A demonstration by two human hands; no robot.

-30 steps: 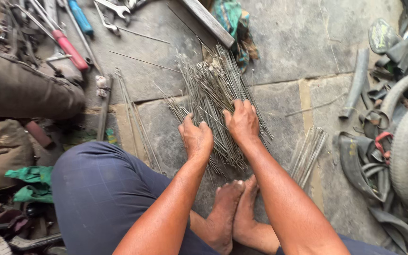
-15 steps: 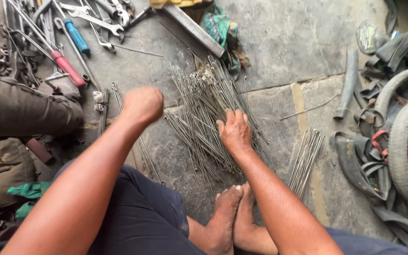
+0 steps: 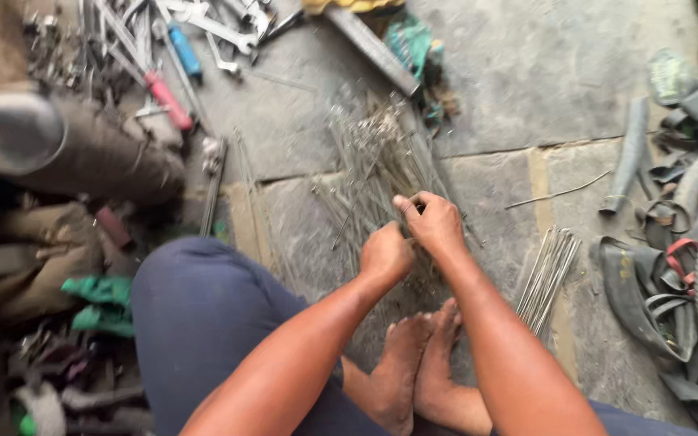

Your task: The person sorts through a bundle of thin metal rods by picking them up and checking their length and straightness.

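A loose pile of thin metal spokes (image 3: 373,153) lies on the stone floor (image 3: 543,64) in front of me. My right hand (image 3: 431,222) rests on the near end of the pile, fingers pinched around a few spokes. My left hand (image 3: 384,254) sits just beside it, curled into the same spokes. A smaller, tidier bundle of spokes (image 3: 547,270) lies to the right of my right forearm. My bare feet (image 3: 418,371) are tucked under my arms.
Wrenches and screwdrivers (image 3: 167,73) are scattered at the upper left, beside a dark cylinder (image 3: 74,153). A flat metal bar (image 3: 373,48) and a green rag (image 3: 409,40) lie beyond the pile. Old tyres and rubber strips (image 3: 680,266) crowd the right edge.
My left hand, which had reached out to the far left half a second ago, has come back to the pile beside my right hand. The view has shifted slightly.
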